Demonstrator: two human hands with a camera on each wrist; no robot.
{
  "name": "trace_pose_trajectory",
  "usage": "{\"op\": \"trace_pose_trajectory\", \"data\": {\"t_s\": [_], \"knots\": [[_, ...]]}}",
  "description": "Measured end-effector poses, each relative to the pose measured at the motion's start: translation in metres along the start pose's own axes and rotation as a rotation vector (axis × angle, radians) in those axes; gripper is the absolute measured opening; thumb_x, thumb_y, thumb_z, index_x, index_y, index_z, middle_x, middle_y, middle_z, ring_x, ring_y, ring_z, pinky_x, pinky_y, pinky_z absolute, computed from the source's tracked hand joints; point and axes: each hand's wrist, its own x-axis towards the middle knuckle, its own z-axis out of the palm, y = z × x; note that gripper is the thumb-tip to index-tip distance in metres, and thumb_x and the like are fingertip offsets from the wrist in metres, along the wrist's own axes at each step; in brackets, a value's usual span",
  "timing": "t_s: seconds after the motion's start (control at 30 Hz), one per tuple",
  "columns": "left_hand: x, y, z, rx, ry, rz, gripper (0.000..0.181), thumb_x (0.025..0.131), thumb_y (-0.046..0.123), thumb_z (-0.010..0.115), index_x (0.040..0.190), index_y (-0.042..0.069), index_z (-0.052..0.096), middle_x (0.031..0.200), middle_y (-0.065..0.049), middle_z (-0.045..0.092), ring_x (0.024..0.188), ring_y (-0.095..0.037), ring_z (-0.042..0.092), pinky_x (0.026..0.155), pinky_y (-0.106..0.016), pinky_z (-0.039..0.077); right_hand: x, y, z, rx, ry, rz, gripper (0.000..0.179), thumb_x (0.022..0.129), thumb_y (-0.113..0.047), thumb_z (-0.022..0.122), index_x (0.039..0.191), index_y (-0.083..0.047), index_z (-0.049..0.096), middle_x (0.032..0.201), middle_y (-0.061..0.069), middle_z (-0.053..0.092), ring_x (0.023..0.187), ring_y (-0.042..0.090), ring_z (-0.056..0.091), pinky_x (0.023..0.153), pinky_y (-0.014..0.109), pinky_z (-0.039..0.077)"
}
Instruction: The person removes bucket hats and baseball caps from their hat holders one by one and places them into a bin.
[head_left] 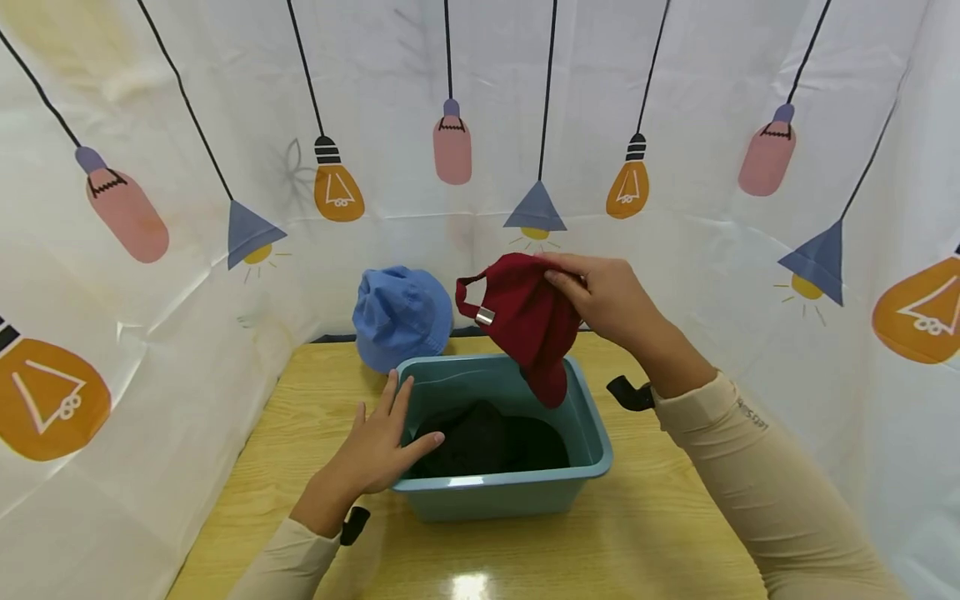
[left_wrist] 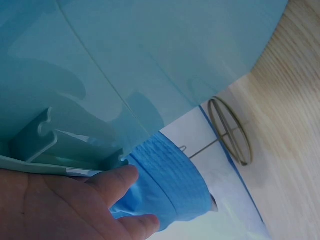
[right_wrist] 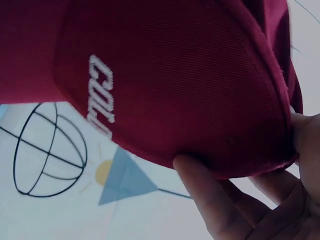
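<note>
A dark red cap hangs from my right hand, which pinches its edge between thumb and fingers. The cap is tilted over the far right part of a blue-green plastic bin; its strap with a metal buckle points left. White letters show on the cap in the right wrist view. My left hand rests at the bin's left rim with its fingers spread and straight. Inside the bin lies dark, black headwear, its shape partly lost in shadow. Behind the left fingers stands a light blue hat.
In the left wrist view, a wire stand with a round base is beside the blue hat. A similar wire dome shows in the right wrist view. The bin stands on a yellow wood-grain table, closed in by a white printed curtain.
</note>
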Motion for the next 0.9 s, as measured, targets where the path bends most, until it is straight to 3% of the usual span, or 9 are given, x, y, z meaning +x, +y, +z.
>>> {"op": "trace_pose_trajectory", "data": {"t_s": [0.17, 0.3, 0.5, 0.9], "knots": [[0.0, 0.0, 0.001, -0.012, 0.005, -0.004, 0.102, 0.098, 0.071, 0.051, 0.168, 0.012, 0.005, 0.175, -0.015, -0.003, 0.15, -0.047, 0.036, 0.119, -0.077, -0.001, -0.003, -0.008, 0.003, -0.025, -0.055, -0.051, 0.038, 0.105, -0.032, 0.061, 0.143, -0.03, 0.065, 0.114, 0.0, 0.075, 0.092, 0.017, 0.068, 0.075, 0.035, 0.06], [0.0, 0.0, 0.0, -0.02, 0.005, -0.003, 0.103, 0.097, 0.072, 0.05, 0.168, 0.012, 0.005, 0.175, -0.014, -0.004, 0.151, -0.047, 0.035, 0.12, -0.076, 0.0, -0.006, -0.011, 0.008, -0.032, -0.126, -0.042, 0.037, 0.106, -0.032, 0.061, 0.142, -0.029, 0.065, 0.114, 0.0, 0.075, 0.092, 0.018, 0.066, 0.076, 0.035, 0.056], [0.0, -0.001, 0.001, -0.029, 0.016, 0.003, 0.105, 0.096, 0.075, 0.048, 0.168, 0.012, 0.005, 0.175, -0.013, -0.002, 0.15, -0.047, 0.036, 0.119, -0.077, 0.0, -0.01, -0.003, 0.027, -0.077, -0.194, -0.047, 0.036, 0.106, -0.032, 0.061, 0.141, -0.03, 0.067, 0.112, -0.001, 0.076, 0.085, 0.016, 0.065, 0.071, 0.032, 0.054], [-0.001, -0.001, 0.001, -0.041, 0.016, -0.006, 0.103, 0.098, 0.07, 0.051, 0.168, 0.012, 0.003, 0.175, -0.013, -0.003, 0.151, -0.046, 0.035, 0.119, -0.077, -0.001, -0.011, 0.006, 0.06, -0.121, -0.3, -0.053, 0.035, 0.105, -0.032, 0.063, 0.139, -0.032, 0.068, 0.112, -0.002, 0.076, 0.093, 0.017, 0.067, 0.078, 0.034, 0.057]]}}
